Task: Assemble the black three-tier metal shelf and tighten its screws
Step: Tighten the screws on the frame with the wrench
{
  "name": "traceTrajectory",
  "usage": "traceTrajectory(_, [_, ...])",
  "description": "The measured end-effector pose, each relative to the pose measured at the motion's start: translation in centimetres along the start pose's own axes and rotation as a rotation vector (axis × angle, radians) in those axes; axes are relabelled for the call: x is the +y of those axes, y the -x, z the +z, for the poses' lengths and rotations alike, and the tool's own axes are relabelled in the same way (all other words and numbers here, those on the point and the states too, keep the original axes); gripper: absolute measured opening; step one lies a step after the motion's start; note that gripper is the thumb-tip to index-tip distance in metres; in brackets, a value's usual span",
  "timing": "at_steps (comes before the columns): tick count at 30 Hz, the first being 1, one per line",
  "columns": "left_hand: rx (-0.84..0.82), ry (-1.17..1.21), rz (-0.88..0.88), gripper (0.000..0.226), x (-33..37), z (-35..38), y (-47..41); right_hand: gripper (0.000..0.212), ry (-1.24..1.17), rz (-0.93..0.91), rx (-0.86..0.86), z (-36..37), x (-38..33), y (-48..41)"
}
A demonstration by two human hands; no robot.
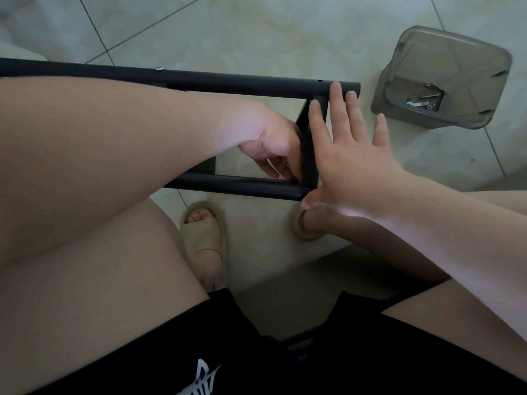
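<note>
Black shorts (256,352) and bare thighs are filling the foreground. The left forearm is hiding part of the black tubular metal shelf frame (228,82), which is spanning the pale tiled floor (256,32) beyond a beige foam slipper (205,238). The left hand (273,149) is curling its fingers at the frame's inner corner; holding what, I cannot tell. The right hand (350,166) is pressing spread, straight fingers against the end crossbar (308,166). A clear grey plastic tray (470,67) of screws (427,95) is sitting toward the floor's right edge.

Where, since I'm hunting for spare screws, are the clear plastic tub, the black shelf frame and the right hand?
clear plastic tub (462,61): head view, on its bare side wall.
black shelf frame (228,81): head view, on the far tube.
right hand (353,163): head view, on the back of the hand.
</note>
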State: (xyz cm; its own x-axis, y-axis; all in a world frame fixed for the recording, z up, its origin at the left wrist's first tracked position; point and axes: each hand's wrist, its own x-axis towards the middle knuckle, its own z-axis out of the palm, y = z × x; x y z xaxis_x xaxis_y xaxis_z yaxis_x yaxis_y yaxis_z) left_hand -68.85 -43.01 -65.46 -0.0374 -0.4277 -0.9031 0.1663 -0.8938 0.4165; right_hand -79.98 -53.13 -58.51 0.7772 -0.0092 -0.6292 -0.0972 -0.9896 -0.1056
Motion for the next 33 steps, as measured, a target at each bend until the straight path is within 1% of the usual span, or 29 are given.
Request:
traceTrajectory(7, [0.009,-0.056,-0.022,0.029,-0.23,-0.04,-0.29,0.144,0.001,-0.004,-0.002,0.02,0.05,-0.02])
traceTrajectory(11, [0.020,-0.078,-0.028,0.026,-0.20,0.17,-0.38,0.144,-0.003,-0.007,0.000,0.00,0.07,0.02])
traceTrajectory(23, [-0.016,-0.002,0.015,0.039,-0.26,-0.20,-0.43,0.144,0.000,-0.003,-0.004,-0.07,0.01,0.04])
traceTrajectory(29, [-0.066,-0.021,-0.031,0.026,-0.52,-0.49,-0.36,0.144,0.003,-0.005,-0.004,0.01,0.04,-0.02])
traceTrajectory(33, [-0.014,-0.041,-0.009,0.017,-0.50,-0.25,-0.43,0.145,0.002,-0.005,0.002,0.15,0.06,-0.11])
